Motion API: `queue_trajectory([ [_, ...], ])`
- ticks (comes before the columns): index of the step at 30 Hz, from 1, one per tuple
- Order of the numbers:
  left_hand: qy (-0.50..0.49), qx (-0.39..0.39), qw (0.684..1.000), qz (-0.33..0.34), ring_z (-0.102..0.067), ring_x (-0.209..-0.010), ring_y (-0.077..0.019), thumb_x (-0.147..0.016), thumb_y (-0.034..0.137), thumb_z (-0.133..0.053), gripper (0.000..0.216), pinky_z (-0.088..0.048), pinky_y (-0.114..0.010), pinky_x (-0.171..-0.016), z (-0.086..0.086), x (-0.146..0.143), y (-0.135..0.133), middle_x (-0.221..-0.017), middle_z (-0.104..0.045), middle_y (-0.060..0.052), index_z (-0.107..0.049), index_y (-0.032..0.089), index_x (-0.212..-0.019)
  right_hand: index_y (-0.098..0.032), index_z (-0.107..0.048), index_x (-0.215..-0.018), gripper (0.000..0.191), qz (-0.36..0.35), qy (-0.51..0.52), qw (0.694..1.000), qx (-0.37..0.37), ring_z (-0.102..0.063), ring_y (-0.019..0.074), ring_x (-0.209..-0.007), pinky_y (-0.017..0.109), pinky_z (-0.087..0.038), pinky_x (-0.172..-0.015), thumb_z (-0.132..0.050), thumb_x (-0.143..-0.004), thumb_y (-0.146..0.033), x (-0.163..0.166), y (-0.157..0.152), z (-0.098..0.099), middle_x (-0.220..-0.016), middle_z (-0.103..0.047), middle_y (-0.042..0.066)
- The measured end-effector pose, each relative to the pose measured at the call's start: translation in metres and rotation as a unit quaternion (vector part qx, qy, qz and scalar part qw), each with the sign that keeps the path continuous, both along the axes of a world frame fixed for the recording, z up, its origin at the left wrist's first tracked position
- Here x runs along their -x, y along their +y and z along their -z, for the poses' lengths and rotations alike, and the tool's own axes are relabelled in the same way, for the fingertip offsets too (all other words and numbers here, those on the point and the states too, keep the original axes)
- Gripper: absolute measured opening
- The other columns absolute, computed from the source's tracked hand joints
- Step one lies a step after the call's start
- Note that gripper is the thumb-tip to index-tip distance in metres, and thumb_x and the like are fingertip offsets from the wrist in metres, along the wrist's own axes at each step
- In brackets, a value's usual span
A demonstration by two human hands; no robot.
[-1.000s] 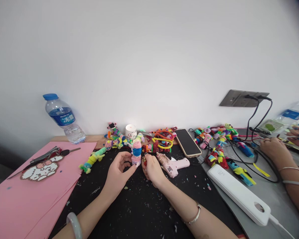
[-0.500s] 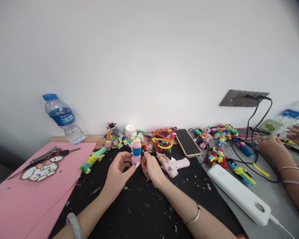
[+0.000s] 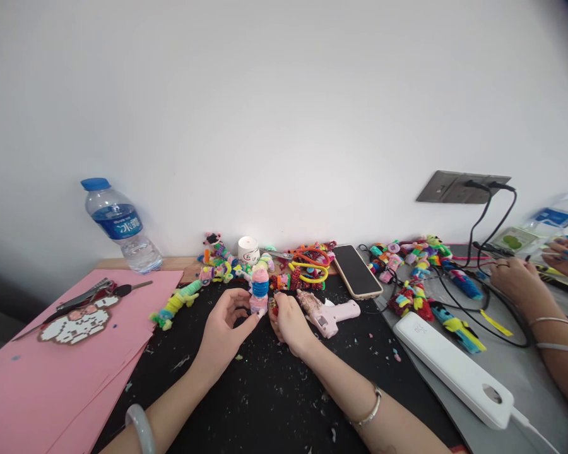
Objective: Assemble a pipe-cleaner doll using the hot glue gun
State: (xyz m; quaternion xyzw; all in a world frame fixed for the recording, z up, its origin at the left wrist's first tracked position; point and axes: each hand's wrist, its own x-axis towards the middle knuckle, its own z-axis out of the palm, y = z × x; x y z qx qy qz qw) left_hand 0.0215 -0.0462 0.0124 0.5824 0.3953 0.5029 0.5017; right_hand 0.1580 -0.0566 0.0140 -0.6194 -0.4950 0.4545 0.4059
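Observation:
My left hand [image 3: 223,328] pinches the base of a small pipe-cleaner figure [image 3: 260,289], pink with a blue band, held upright over the black mat [image 3: 274,391]. My right hand [image 3: 289,323] is closed right beside the figure, with a small red piece [image 3: 274,309] between its fingertips, touching the figure's lower right side. A pink glue gun [image 3: 329,313] lies just right of my right hand.
Pink paper sheets [image 3: 38,378] with a pixel bear and keys lie left, a water bottle [image 3: 119,225] behind them. Craft figures, scissors [image 3: 308,260], a phone [image 3: 356,270] and a small white cup [image 3: 248,249] line the wall. Another person's hands [image 3: 520,280] work at right, near a white power strip [image 3: 454,369] and cables.
None in my hands or the figure; the other person's hands at right have shifted slightly.

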Motion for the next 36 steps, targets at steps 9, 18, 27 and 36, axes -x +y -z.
queue_trajectory([
  [9, 0.005, -0.001, 1.000, -0.001, -0.058, -0.082, -0.0161, -0.068, 0.018, -0.064, 0.027, -0.047, -0.027, -0.070, -0.0010, 0.0000, -0.0009, -0.086, -0.059, -0.002, -0.051, 0.019, -0.092, -0.022, -0.041, -0.056, 0.033, 0.001, -0.033, 0.999, -0.012, -0.040, 0.0124, -0.044, 0.022, -0.033, -0.045, -0.034, -0.088, -0.025, -0.0034, 0.0003, 0.0051, -0.048, -0.039, -0.003],
  [18, -0.001, -0.003, 1.000, 0.002, -0.058, -0.082, -0.0158, -0.069, 0.017, -0.064, 0.028, -0.047, -0.027, -0.071, 0.0000, 0.0000, 0.0001, -0.086, -0.059, -0.002, -0.051, 0.020, -0.093, -0.024, -0.033, -0.055, 0.038, 0.007, -0.019, 1.000, -0.009, -0.030, 0.0111, -0.037, 0.021, -0.029, -0.039, -0.022, -0.091, -0.024, -0.0002, -0.0002, 0.0009, -0.043, -0.028, -0.006],
  [27, -0.007, -0.004, 1.000, 0.029, -0.055, -0.084, -0.0153, -0.072, 0.016, -0.062, 0.026, -0.045, -0.028, -0.074, -0.0005, -0.0003, -0.0012, -0.089, -0.057, -0.002, -0.049, 0.019, -0.094, -0.024, -0.028, -0.052, 0.041, 0.018, 0.035, 0.999, 0.006, -0.024, 0.0105, -0.033, 0.022, -0.026, -0.036, -0.016, -0.091, -0.025, 0.0021, -0.0003, -0.0036, -0.041, -0.025, -0.006],
  [36, 0.018, -0.002, 1.000, 0.014, -0.055, -0.085, -0.0163, -0.071, 0.017, -0.062, 0.026, -0.045, -0.029, -0.074, 0.0004, 0.0014, -0.0013, -0.089, -0.057, -0.002, -0.049, 0.020, -0.094, -0.022, -0.037, -0.052, 0.039, 0.032, 0.058, 0.998, -0.009, -0.032, 0.0112, -0.039, 0.022, -0.029, -0.042, -0.027, -0.090, -0.026, 0.0014, -0.0028, 0.0027, -0.044, -0.033, -0.004],
])
